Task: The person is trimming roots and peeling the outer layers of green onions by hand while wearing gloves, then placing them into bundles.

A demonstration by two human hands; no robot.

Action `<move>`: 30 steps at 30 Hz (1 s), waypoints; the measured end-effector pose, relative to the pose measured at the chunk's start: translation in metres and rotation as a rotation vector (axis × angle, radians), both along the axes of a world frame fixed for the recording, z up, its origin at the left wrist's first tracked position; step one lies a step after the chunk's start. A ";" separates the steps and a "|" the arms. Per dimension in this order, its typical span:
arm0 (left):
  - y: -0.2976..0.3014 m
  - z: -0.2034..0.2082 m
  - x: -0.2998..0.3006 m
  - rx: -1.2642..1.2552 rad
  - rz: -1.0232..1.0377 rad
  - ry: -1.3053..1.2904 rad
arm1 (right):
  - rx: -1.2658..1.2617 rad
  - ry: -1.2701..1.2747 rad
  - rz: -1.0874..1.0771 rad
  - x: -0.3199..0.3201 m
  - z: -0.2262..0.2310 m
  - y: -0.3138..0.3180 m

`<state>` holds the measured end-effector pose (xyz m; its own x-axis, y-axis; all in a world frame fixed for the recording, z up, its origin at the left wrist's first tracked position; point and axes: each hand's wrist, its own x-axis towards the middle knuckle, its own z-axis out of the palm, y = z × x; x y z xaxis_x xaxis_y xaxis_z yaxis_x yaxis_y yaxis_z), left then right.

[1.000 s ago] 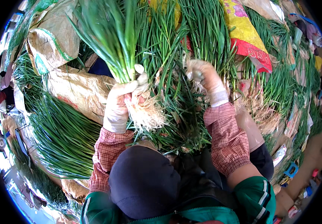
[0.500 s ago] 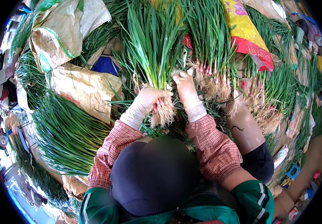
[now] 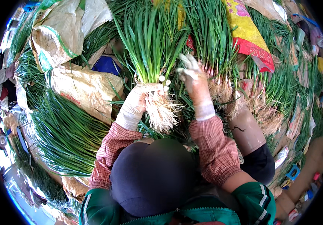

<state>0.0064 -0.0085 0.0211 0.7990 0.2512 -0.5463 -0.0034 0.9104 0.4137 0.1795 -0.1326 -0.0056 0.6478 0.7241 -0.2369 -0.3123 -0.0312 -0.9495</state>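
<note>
The left hand [image 3: 136, 100] gripped the green bunch [image 3: 148, 66] above its roots [image 3: 160, 113], at twelve o'clock from the dark cap [image 3: 152, 178]; the right hand [image 3: 196, 80], at one o'clock, hung spread, seemingly empty. A slackened left grip could have let stalks [image 3: 142, 74] slip.

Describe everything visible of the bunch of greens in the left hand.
The bunch of greens has long, slender green leaves, paler stalks and a shaggy, pale root tuft. The left hand grips it near the base. Its roots point toward the wearer; its leaves fan away, tips blending into the greens beyond. The right hand is close by; any contact is unclear.
</note>
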 end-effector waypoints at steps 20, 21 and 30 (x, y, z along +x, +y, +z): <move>0.015 0.051 -0.005 0.192 0.257 -0.287 | -1.365 -0.625 0.313 0.095 -0.062 0.039; 0.015 0.048 -0.004 0.150 0.249 -0.289 | -1.282 -0.600 0.292 0.099 -0.061 0.038; -0.009 -0.001 0.007 0.032 -0.055 -0.104 | -0.467 -0.597 0.181 0.014 0.000 -0.040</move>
